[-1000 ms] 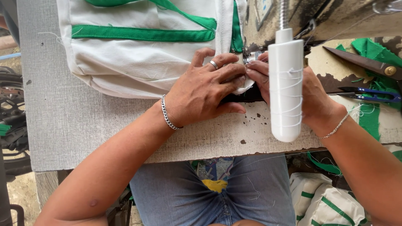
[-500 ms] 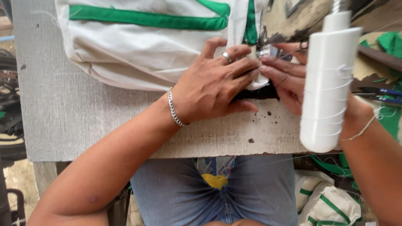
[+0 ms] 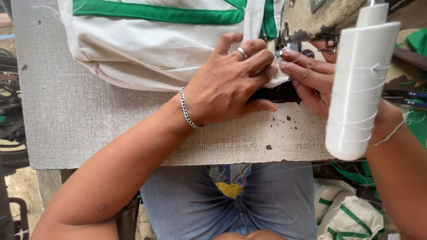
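A white cloth piece with green bands (image 3: 151, 42) lies on the grey worn table (image 3: 89, 129). My left hand (image 3: 227, 82), with a ring and a chain bracelet, presses flat on the cloth's right edge. My right hand (image 3: 309, 78) pinches the same edge from the right, fingertips meeting the left ones beside the metal presser foot (image 3: 284, 49) of a sewing machine (image 3: 320, 18). A tall white thread spool (image 3: 358, 84) stands close to the camera and hides my right wrist.
Scissors with dark handles (image 3: 407, 95) lie at the right edge among green fabric scraps (image 3: 418, 42). White bags with green stripes (image 3: 347, 213) are piled under the table at the right. Dark machinery (image 3: 9, 111) shows at the left.
The view has shifted, so the spool now sits further right and higher. Both hands stay on the cloth edge at the presser foot, with the cloth slid slightly upward.
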